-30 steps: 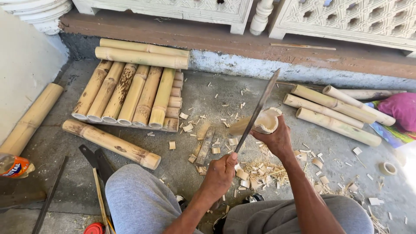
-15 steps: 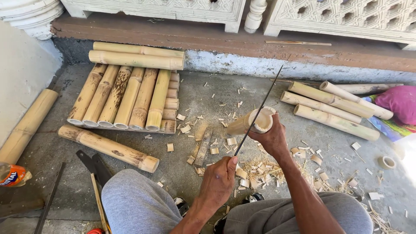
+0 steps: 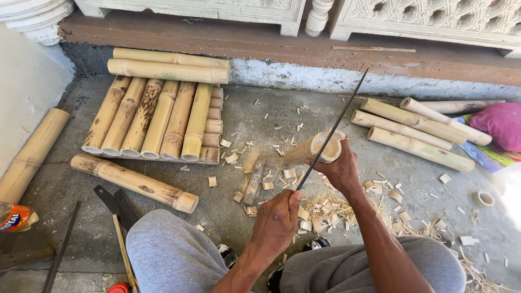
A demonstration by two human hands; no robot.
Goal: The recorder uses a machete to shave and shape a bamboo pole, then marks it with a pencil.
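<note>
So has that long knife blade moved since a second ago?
Yes. The knife blade has swung more upright; its tip now points nearer the brown ledge.

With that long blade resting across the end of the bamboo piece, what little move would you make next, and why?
Probably press the long blade down into the rim. Its edge lies across the open end of the short bamboo piece, which the right hand props at a tilt while the left hand grips the handle. Shavings lie on the floor below, so trimming looks underway.
</note>
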